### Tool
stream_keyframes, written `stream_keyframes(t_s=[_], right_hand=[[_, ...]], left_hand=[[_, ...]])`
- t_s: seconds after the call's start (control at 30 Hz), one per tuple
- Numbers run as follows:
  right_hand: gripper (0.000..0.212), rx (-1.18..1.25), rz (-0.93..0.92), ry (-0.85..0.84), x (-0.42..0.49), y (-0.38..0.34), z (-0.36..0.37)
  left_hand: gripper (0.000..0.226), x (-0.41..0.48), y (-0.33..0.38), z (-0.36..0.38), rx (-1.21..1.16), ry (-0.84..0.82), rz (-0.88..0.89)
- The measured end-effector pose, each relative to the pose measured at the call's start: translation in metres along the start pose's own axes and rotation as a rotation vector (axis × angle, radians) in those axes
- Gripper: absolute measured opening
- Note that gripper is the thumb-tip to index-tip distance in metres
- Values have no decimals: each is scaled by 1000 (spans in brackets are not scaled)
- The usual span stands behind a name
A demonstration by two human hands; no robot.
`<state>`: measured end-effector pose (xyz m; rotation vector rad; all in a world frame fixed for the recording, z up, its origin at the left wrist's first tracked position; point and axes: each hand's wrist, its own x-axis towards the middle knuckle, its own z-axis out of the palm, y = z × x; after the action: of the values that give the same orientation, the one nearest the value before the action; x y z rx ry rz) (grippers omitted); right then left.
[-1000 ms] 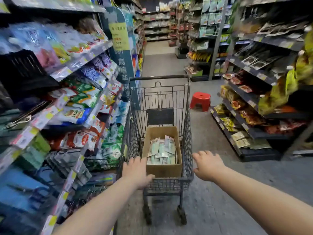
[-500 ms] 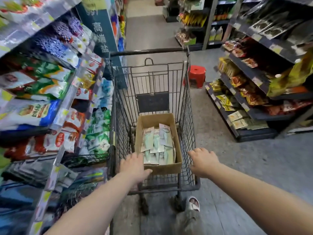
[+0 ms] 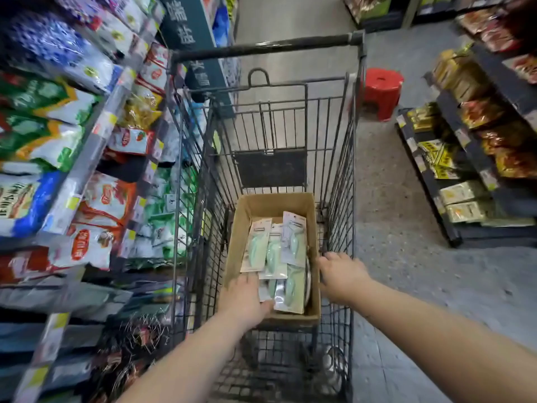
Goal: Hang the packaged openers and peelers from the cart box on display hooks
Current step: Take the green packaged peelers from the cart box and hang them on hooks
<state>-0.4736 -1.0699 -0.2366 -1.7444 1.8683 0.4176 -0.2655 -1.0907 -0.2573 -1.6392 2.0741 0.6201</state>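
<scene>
A brown cardboard box sits in the near end of a wire shopping cart. Inside it lie several carded packages holding pale green peelers or openers, overlapping one another. My left hand reaches into the box at its near left corner, palm down on the lowest packages with the thumb spread; nothing is lifted. My right hand has its fingers curled over the cart's right side rim, next to the box. No display hooks show clearly.
Shelves of bagged goods press close along the cart's left side, with wire kitchen tools low down. Across the aisle stands a dark shelf unit of snack packs. A red stool stands on the floor beyond the cart.
My left hand left the cart's near rim and moved forward into the box onto the packages. My right hand moved onto the cart's right side rim. The view tilted down and closer.
</scene>
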Motion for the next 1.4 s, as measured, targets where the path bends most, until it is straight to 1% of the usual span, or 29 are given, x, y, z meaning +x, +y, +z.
stream_keyframes(t_s=[0.1, 0.2, 0.33, 0.43, 0.5, 0.6, 0.67, 0.77, 0.83, 0.97, 1.03, 1.07, 1.13, 1.17, 1.2, 1.27, 1.3, 1.33, 1.4], right_hand=[[46, 23, -24, -18, 32, -4, 9], [49, 26, -36, -21, 61, -9, 21], [53, 85, 8, 9, 99, -7, 41], [52, 143, 79, 30, 123, 0, 56], [50, 164, 129, 24, 133, 4, 64], [49, 200, 166, 14, 140, 6, 75], [48, 203, 177, 25, 144, 7, 79], [47, 204, 178, 39, 149, 6, 83], [46, 209, 188, 47, 152, 7, 86], [46, 215, 212, 4, 160, 3, 95], [46, 248, 235, -37, 168, -4, 100], [44, 227, 257, -29, 172, -6, 102], [42, 57, 270, 70, 183, -9, 104], [46, -22, 249, 124, 188, -11, 105], [51, -50, 205, 161, 195, -13, 105], [53, 36, 103, 178, 209, -20, 111], [50, 152, 102, 164, 216, -25, 115], [48, 306, 152, 132, 224, -28, 119], [47, 633, 330, 60, 242, -30, 123]], left_hand=[[72, 27, 13, 16, -115, -45, -23], [72, 60, 23, 34, -277, -88, -60], [71, 109, 34, 66, -488, -178, -96], [70, 138, 41, 94, -578, -238, -88], [73, 152, 46, 111, -633, -282, -100], [72, 168, 53, 132, -647, -308, -97], [61, 178, 58, 143, -631, -305, -90], [37, 190, 61, 152, -589, -294, -77], [25, 196, 55, 153, -616, -274, -90], [17, 197, 19, 144, -739, -192, -205], [18, 193, -3, 137, -814, -150, -261], [20, 192, -13, 134, -837, -125, -276], [21, 188, -34, 133, -891, -73, -297], [20, 185, -44, 133, -939, -53, -317], [18, 183, -53, 132, -991, -30, -341], [12, 179, -70, 134, -1055, 32, -373], [13, 177, -77, 136, -1075, 61, -385], [15, 176, -82, 137, -1100, 81, -400], [14, 175, -86, 138, -1169, 90, -414]])
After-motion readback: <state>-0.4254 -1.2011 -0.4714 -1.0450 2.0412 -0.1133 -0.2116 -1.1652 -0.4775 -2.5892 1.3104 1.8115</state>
